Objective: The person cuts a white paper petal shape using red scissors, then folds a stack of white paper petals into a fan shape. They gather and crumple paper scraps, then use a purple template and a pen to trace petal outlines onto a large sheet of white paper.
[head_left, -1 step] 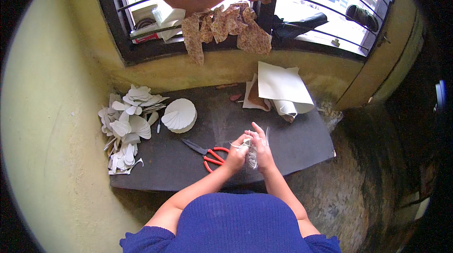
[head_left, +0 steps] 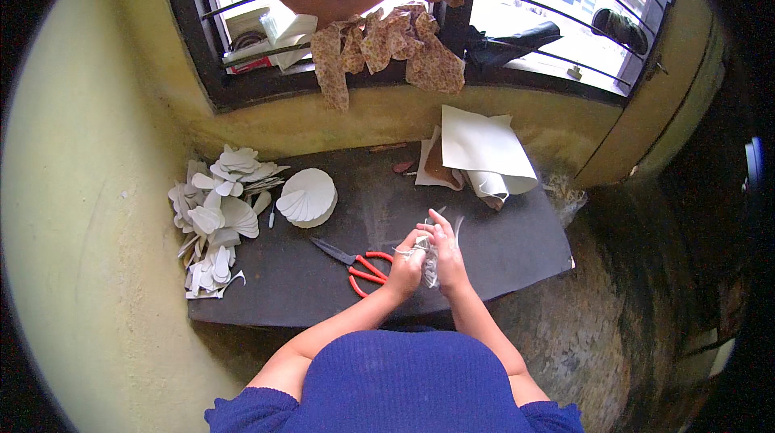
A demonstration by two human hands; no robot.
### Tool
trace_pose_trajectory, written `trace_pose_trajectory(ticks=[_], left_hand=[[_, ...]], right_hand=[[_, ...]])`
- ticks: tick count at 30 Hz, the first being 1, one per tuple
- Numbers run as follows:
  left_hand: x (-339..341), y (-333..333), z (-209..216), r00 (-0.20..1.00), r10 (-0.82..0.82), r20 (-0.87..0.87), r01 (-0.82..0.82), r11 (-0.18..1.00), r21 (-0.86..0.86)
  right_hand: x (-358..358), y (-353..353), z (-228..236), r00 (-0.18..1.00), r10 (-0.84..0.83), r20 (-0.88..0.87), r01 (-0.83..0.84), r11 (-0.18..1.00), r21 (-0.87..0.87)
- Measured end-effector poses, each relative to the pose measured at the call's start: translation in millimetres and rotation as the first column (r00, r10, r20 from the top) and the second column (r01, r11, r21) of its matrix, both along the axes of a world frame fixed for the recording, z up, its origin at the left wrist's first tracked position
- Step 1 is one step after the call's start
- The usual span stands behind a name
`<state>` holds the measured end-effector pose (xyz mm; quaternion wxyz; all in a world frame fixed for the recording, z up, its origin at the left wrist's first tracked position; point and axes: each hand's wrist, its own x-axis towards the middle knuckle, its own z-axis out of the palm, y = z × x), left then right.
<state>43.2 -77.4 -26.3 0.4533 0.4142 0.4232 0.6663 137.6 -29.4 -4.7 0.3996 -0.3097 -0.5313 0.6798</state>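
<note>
Over the front of the dark tabletop, my two hands meet around a greyish-white, see-through bundle [head_left: 430, 270] that looks like crumpled clear plastic. My left hand [head_left: 405, 270] is closed on it, with thin pale strands sticking out between the fingers. My right hand [head_left: 448, 259] presses the bundle from the other side, its fingers reaching up and over toward the left one. A clear strip [head_left: 458, 227] stands up beside the right fingers. Much of the bundle is hidden by the hands. Just left of my left hand lie scissors [head_left: 355, 263] with red handles and dark blades.
A heap of white teardrop-shaped pieces [head_left: 218, 215] covers the table's left end. Beside it sits a round stack of fanned white pieces [head_left: 307, 197], with a slim white tool [head_left: 272, 217] between. White sheets [head_left: 484, 146] lie at the back right, below a barred window [head_left: 557, 1].
My right fingers have shifted slightly against the left hand, and the pale strands between them lie a little differently. Nothing else on the table has moved.
</note>
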Motion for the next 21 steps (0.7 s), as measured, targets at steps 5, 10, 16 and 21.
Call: trace_pose_trajectory(ticks=[5,10,16,21], left_hand=[[-10,19,-20,0.951,0.291,-0.103,-0.277,0.952,0.131],[-12,19,-31,0.931,0.275,-0.24,-0.26,0.961,0.092],[-2,0,13,0.552,0.219,-0.805,-0.179,0.973,0.142],[17,-16,19,0.419,0.283,-0.863,-0.024,0.953,0.301]], right_hand=[[-20,-21,7,0.976,-0.193,0.103,0.123,0.873,0.472],[-19,-18,-6,0.998,-0.064,-0.017,0.066,0.973,0.221],[-4,5,-4,0.989,-0.107,-0.104,0.085,0.977,-0.195],[5,16,-27,0.98,-0.145,-0.134,0.135,0.987,-0.085]])
